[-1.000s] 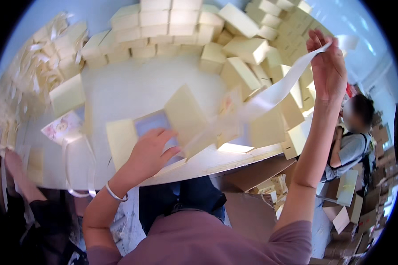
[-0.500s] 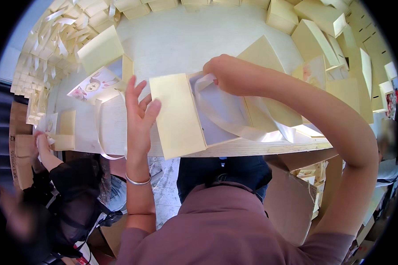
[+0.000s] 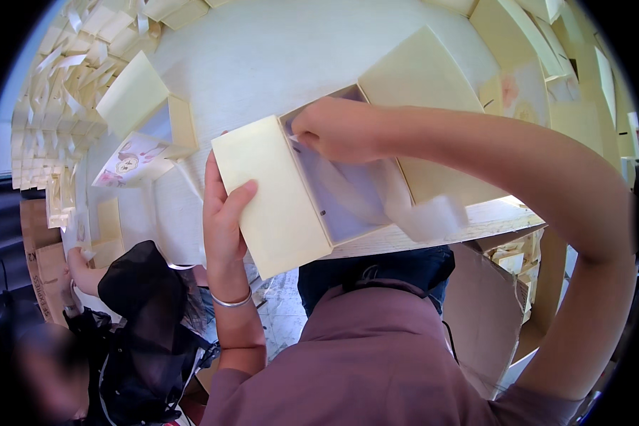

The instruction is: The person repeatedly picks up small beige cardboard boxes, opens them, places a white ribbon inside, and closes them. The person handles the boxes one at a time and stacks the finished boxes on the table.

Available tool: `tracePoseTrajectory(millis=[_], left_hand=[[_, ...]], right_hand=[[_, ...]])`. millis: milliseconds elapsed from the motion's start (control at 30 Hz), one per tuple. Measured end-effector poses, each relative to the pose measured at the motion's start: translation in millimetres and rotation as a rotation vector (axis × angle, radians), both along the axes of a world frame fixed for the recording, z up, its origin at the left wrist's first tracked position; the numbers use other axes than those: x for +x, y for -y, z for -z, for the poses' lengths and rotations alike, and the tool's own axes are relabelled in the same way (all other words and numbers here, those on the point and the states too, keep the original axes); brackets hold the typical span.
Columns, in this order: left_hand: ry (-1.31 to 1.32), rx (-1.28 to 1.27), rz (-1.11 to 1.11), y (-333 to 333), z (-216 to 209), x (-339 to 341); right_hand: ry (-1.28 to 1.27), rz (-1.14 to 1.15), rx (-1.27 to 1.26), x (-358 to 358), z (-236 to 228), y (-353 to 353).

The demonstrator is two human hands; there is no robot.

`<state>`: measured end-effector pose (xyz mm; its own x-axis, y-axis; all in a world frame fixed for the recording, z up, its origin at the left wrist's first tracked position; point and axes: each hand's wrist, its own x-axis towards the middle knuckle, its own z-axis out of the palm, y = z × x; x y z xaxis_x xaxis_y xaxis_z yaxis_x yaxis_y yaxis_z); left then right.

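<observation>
An opened cream gift box (image 3: 348, 192) with a pale lining lies tilted at the table's near edge, one lid flap spread to each side. My left hand (image 3: 227, 206) grips the left flap (image 3: 273, 199), thumb on top and fingers behind it. Inside the box, near its far left corner, my right hand (image 3: 334, 128) is closed on a white ribbon (image 3: 351, 188). The ribbon crosses the interior and hangs over the near right side, where motion blurs it. My right forearm passes over the right flap (image 3: 426, 78).
Another open box with a floral panel (image 3: 131, 163) stands to the left on the pale table (image 3: 263, 50). Beribboned boxes (image 3: 57, 99) are stacked at far left, more boxes (image 3: 518, 42) at right. A co-worker in black (image 3: 149, 305) sits at left; a cardboard carton (image 3: 486, 312) is below right.
My left hand was open beside the left flap and now grips it. My right hand has moved left, deeper into the box, drawing the ribbon with it. The view has shifted slightly.
</observation>
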<state>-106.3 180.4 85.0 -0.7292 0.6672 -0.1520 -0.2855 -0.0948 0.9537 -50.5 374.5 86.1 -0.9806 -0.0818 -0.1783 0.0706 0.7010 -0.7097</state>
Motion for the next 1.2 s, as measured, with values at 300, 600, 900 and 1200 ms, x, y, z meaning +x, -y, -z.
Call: tracePoseTrajectory(millis=[300,600,900,1200], left_hand=[[0.008,0.016,-0.031,-3,-1,3],[0.261,0.122,-0.093,2,13,2],[-0.866,-0.461,0.179,-4,47,2],[-0.533,-0.488,-0.313,75,30,-29]], right_hand=[[0.070,-0.015,0.123,-2,2,-3],[0.019,0.000,0.021,-3,14,0],[0.181,0.026,0.052,-1,-11,3],[-0.566,0.129,1.004,80,-112,-73]])
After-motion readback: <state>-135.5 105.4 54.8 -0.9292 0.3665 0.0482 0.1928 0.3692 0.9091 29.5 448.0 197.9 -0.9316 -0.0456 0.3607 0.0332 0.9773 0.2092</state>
